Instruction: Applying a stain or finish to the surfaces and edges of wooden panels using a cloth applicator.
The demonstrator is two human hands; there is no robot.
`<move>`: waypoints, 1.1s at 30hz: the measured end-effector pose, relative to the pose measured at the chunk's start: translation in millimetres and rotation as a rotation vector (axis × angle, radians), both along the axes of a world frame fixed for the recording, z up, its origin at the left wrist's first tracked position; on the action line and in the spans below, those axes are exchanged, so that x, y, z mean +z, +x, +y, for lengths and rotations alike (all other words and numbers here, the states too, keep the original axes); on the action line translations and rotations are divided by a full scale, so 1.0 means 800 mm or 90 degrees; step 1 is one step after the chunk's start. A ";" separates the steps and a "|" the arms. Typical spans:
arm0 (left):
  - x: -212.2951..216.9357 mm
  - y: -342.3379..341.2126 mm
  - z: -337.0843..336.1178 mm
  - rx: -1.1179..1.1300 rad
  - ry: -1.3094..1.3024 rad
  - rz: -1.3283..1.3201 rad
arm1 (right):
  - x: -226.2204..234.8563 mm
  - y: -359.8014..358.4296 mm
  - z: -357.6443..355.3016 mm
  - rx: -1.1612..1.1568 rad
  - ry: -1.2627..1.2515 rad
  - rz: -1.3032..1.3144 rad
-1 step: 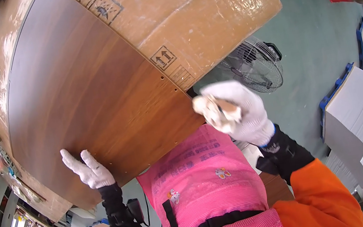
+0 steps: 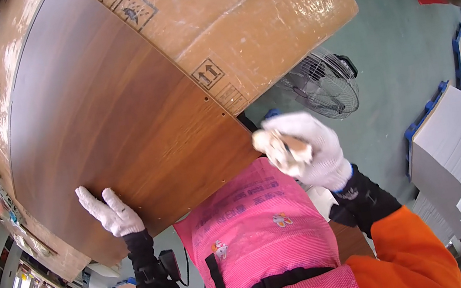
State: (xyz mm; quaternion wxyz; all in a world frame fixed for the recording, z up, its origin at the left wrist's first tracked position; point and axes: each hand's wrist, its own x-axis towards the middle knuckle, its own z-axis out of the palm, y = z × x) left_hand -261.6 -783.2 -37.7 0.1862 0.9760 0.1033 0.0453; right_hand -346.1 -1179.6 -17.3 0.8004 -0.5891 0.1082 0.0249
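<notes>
From the head view I see my left hand (image 2: 112, 212) in a white glove, fingers spread open and pressed flat on the near edge of a brown wood-grain panel (image 2: 115, 121). The panel lies on a cardboard-covered table (image 2: 256, 10) and fills the left and middle of the scene. My right hand (image 2: 306, 152), also gloved, is closed around a crumpled pale cloth (image 2: 280, 147), just beside the panel's near right corner. I cannot tell whether the cloth touches the wood. A pink apron (image 2: 258, 231) hangs below both hands. To the far right, a floor fan (image 2: 322, 84) stands on the green floor (image 2: 404, 45), with stacked white boards (image 2: 458, 141) nearer on the right.
</notes>
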 end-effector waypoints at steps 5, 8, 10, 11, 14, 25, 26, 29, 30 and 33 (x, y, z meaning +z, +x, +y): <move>-0.019 -0.003 0.014 -0.076 0.148 -0.015 | 0.002 -0.023 -0.017 0.027 -0.290 -0.056; -0.018 -0.004 0.013 -0.079 0.155 -0.021 | -0.009 0.000 -0.017 0.021 -0.331 -0.035; -0.017 -0.003 0.011 -0.078 0.157 -0.022 | -0.010 0.011 -0.014 0.032 -0.344 -0.058; -0.017 -0.002 0.009 -0.075 0.143 -0.032 | -0.008 0.013 -0.012 0.069 -0.372 -0.026; -0.016 -0.002 0.007 -0.070 0.130 -0.045 | 0.006 0.008 -0.008 0.038 -0.328 -0.060; -0.015 0.000 0.009 -0.071 0.137 -0.047 | 0.016 0.011 -0.007 0.070 -0.384 -0.057; -0.015 0.000 0.009 -0.072 0.131 -0.052 | 0.020 0.009 -0.006 0.062 -0.348 -0.090; -0.015 0.000 0.008 -0.073 0.127 -0.054 | 0.027 0.008 -0.004 0.084 -0.339 -0.057; -0.015 0.000 0.008 -0.073 0.125 -0.060 | 0.027 0.012 -0.003 0.085 -0.258 -0.041; -0.014 0.000 0.006 -0.060 0.123 -0.049 | 0.012 0.044 0.002 0.074 -0.301 -0.089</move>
